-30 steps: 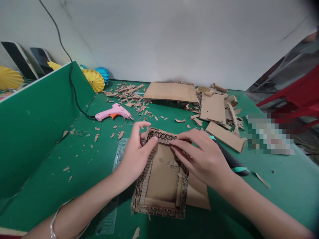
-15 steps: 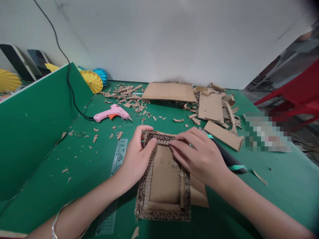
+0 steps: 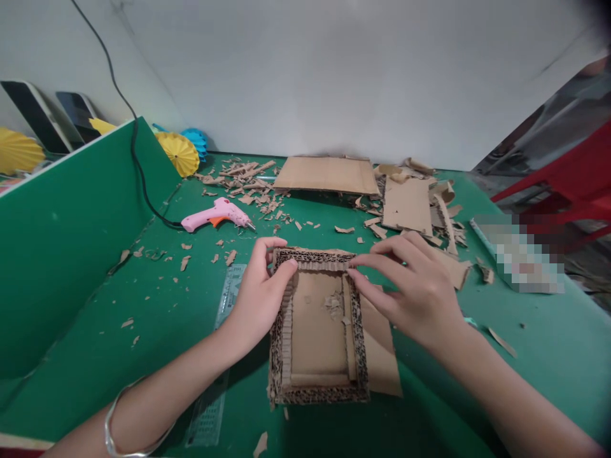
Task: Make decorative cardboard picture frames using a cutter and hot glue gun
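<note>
A shallow cardboard box (image 3: 363,359) with thick corrugated walls stands before me, a few torn paper bits on its floor. My left hand (image 3: 260,289) is closed around its upper left corner, thumb inside and fingers outside. A ribbed cardboard strip (image 3: 322,266) lines the inner face of the far wall. At this strip's right end, by the upper right corner, thumb and forefinger of my right hand (image 3: 420,292) are pinched together; its other fingers are bent and raised. A flat cardboard piece (image 3: 384,356) sticks out beneath the box.
A pink glue gun (image 3: 217,216) with a black cord lies at the left, and a clear ruler (image 3: 207,407) beside my left forearm. Cardboard sheets (image 3: 329,176) and scraps spread along the back. A green partition (image 3: 95,210) borders the left; a red chair (image 3: 568,172) stands right.
My right hand has slid rightward along the far wall to the upper right corner, uncovering more of the ribbed strip. The black and teal tool behind it is now mostly hidden. My left hand keeps its hold.
</note>
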`<act>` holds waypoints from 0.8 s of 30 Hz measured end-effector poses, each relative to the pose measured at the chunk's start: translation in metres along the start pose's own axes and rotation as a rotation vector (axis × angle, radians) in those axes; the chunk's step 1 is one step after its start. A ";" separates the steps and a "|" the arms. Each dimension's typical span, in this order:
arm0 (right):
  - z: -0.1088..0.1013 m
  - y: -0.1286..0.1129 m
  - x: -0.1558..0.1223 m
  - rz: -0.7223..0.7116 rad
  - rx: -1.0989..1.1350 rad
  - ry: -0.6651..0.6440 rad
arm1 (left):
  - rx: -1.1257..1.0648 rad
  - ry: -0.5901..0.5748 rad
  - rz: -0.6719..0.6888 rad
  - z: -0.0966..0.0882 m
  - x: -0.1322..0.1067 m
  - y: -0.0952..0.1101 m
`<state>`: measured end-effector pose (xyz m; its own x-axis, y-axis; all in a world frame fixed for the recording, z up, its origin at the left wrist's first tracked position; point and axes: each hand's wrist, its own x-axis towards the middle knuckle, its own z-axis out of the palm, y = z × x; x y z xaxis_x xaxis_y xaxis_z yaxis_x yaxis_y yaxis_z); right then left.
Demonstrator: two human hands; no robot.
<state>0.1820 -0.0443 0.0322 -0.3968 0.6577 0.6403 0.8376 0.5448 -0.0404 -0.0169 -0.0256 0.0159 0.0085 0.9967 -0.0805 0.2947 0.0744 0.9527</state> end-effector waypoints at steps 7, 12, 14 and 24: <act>0.003 -0.004 -0.002 -0.026 0.019 -0.048 | 0.119 0.081 0.105 0.003 0.001 0.000; 0.005 -0.009 -0.003 -0.041 -0.029 -0.029 | 0.118 0.091 0.136 0.004 -0.002 -0.001; 0.004 -0.010 -0.003 -0.057 -0.065 -0.021 | 0.121 0.087 0.143 0.004 -0.002 -0.002; 0.002 -0.012 -0.002 -0.194 -0.208 0.001 | 0.080 0.053 0.098 0.006 -0.004 -0.005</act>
<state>0.1720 -0.0513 0.0297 -0.5574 0.5510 0.6211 0.8049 0.5422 0.2413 -0.0128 -0.0302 0.0096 -0.0092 0.9995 0.0297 0.3707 -0.0241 0.9284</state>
